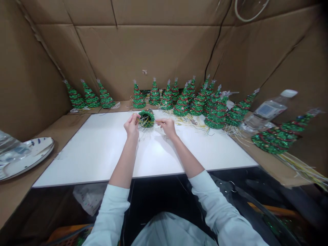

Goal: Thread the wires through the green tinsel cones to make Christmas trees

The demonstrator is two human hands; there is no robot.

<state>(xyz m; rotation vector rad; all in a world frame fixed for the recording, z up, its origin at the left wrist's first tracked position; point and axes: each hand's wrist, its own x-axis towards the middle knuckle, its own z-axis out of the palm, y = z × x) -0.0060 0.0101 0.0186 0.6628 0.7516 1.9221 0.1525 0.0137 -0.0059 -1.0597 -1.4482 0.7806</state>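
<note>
A small green tinsel Christmas tree [151, 116] lies on its side on the white board [102, 147], its hollow base facing me. Thin yellow and white wires [146, 121] stick out of that opening. At the base's left edge, my left hand [131, 126] is closed in a pinch with wire ends at the fingertips. My right hand [167, 127] is pinched too, just right of the base, with a thin wire end seeming to lie between thumb and finger. The tree's tip points away from me and is mostly hidden.
Several finished-looking trees [181, 106] stand along the back, and more [91, 97] at the left. Loose wire bits [191, 119] lie before them. A plastic bottle [266, 111] and another tree [279, 136] are at the right. A plate [38, 153] sits far left.
</note>
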